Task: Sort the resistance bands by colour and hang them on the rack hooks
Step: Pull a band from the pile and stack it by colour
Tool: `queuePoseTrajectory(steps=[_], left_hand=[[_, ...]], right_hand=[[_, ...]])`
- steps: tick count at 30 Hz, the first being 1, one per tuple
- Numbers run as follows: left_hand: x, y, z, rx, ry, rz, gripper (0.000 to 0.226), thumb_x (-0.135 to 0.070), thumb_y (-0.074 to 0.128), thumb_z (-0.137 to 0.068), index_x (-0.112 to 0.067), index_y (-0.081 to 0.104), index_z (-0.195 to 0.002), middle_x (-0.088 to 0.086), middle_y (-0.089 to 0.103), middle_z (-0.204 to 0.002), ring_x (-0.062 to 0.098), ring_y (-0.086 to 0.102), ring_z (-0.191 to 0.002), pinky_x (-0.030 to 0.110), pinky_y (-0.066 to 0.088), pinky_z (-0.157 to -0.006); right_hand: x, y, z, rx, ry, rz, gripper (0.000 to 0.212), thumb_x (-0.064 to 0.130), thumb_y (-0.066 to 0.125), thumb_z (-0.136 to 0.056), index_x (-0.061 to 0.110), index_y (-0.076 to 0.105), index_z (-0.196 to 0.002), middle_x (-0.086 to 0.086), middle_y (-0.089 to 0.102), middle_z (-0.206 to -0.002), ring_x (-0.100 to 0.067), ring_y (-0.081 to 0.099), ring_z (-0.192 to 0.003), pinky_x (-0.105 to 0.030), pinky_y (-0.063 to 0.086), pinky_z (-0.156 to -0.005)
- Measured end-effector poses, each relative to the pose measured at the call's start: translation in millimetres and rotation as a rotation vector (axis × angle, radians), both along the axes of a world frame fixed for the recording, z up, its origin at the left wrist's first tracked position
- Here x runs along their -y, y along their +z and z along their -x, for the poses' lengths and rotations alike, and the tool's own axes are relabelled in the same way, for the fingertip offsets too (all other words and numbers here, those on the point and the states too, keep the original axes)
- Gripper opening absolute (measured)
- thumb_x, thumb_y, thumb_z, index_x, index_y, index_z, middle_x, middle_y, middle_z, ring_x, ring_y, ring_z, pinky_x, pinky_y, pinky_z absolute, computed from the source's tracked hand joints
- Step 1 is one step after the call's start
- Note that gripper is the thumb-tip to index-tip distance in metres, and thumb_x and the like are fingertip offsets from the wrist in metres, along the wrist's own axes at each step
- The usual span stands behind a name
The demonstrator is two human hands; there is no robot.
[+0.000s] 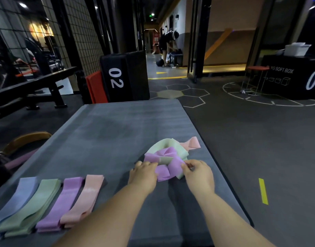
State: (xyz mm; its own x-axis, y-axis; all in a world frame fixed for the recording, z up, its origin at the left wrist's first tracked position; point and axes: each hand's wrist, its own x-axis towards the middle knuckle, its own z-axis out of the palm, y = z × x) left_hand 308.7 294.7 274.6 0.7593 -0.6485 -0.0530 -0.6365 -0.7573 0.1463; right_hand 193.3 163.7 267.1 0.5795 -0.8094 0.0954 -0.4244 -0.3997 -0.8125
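Left hand [144,175] and right hand [199,175] pinch a purple band [163,172] with curled fingers [149,164], at the near edge of a tangled pile [169,148] on the grey tabletop [117,125]. A row of sorted bands [64,200] lies left of the pile.

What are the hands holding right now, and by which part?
Both pinch the purple band in the unsorted pile: the left hand at its left end, the right hand at its right end.

Dim gym with dark hexagon-marked floor [242,132], black "02" foam box [125,75], wire-mesh wall [80,32].
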Motion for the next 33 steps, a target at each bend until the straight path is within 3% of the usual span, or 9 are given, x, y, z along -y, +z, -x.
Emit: queuePoseTrajectory(steps=[6, 10, 14, 18, 23, 29, 33], left_hand=[[-13.9, -0.5, -11.2, -0.007, 0.083, 0.066, 0.030, -0.029, 0.043, -0.097, -0.020, 0.054, -0.123, 0.005, 0.052, -0.123, 0.026, 0.043, -0.117, 0.032, 0.040, -0.090], [-28.0, 9.6, -16.0, -0.030, 0.158, 0.170, 0.021, -0.024, 0.044, -0.095, -0.016, 0.061, -0.104, 0.005, 0.054, -0.112, 0.027, 0.046, -0.110, 0.032, 0.040, -0.079], [-36.8, 24.5, -19.4, 0.041, 0.150, 0.247, 0.019, -0.022, 0.041, -0.094, -0.013, 0.058, -0.092, 0.007, 0.058, -0.105, 0.029, 0.052, -0.095, 0.032, 0.038, -0.071], [-42.6, 46.9, -15.1, 0.078, 0.115, 0.299, 0.017, -0.026, 0.042, -0.095, -0.019, 0.057, -0.096, 0.001, 0.058, -0.102, 0.027, 0.054, -0.093, 0.030, 0.037, -0.069], [-52.3, 68.4, -8.1, 0.101, 0.028, 0.337, 0.009, -0.026, 0.049, -0.093, -0.023, 0.057, -0.091, -0.004, 0.056, -0.095, 0.025, 0.053, -0.097, 0.030, 0.039, -0.072], [-60.0, 91.0, -3.0, -0.009, 0.040, 0.359, 0.037, -0.042, 0.058, -0.090, -0.024, 0.046, -0.061, -0.005, 0.046, -0.063, 0.021, 0.047, -0.069, 0.028, 0.032, -0.059], [-67.5, 102.6, 5.3, -0.067, 0.053, 0.413, 0.049, -0.050, 0.066, -0.082, -0.018, 0.038, -0.058, -0.003, 0.037, -0.056, 0.019, 0.036, -0.057, 0.029, 0.028, -0.055]], right_hand=[[9.7, 6.8, 3.7, 0.181, -0.096, -0.214, 0.016, 0.027, 0.057, -0.093, 0.021, 0.067, -0.083, 0.008, 0.066, -0.079, -0.008, 0.057, -0.070, -0.023, 0.039, -0.056], [17.8, 10.4, 8.4, 0.326, -0.174, -0.243, 0.017, 0.023, 0.052, -0.095, 0.017, 0.063, -0.084, 0.000, 0.068, -0.083, -0.019, 0.060, -0.078, -0.025, 0.042, -0.060], [19.8, 20.3, 14.6, 0.440, -0.171, -0.217, 0.012, 0.020, 0.050, -0.096, 0.023, 0.056, -0.086, 0.003, 0.067, -0.089, -0.021, 0.064, -0.087, -0.028, 0.045, -0.068], [17.4, 25.9, 20.7, 0.504, -0.174, -0.227, 0.006, 0.023, 0.048, -0.098, 0.023, 0.052, -0.093, 0.008, 0.063, -0.090, -0.024, 0.064, -0.091, -0.043, 0.053, -0.085], [21.7, 36.0, 32.4, 0.543, -0.210, -0.189, 0.013, 0.027, 0.046, -0.098, 0.017, 0.053, -0.100, 0.002, 0.063, -0.090, -0.028, 0.064, -0.089, -0.047, 0.053, -0.085], [31.3, 44.9, 51.0, 0.606, -0.246, -0.223, 0.017, 0.024, 0.046, -0.098, 0.011, 0.056, -0.101, -0.005, 0.065, -0.094, -0.020, 0.063, -0.080, -0.033, 0.052, -0.072], [37.3, 48.8, 61.2, 0.614, -0.253, -0.250, 0.014, 0.025, 0.047, -0.096, 0.015, 0.057, -0.098, -0.005, 0.066, -0.091, -0.022, 0.065, -0.079, -0.040, 0.056, -0.077]])
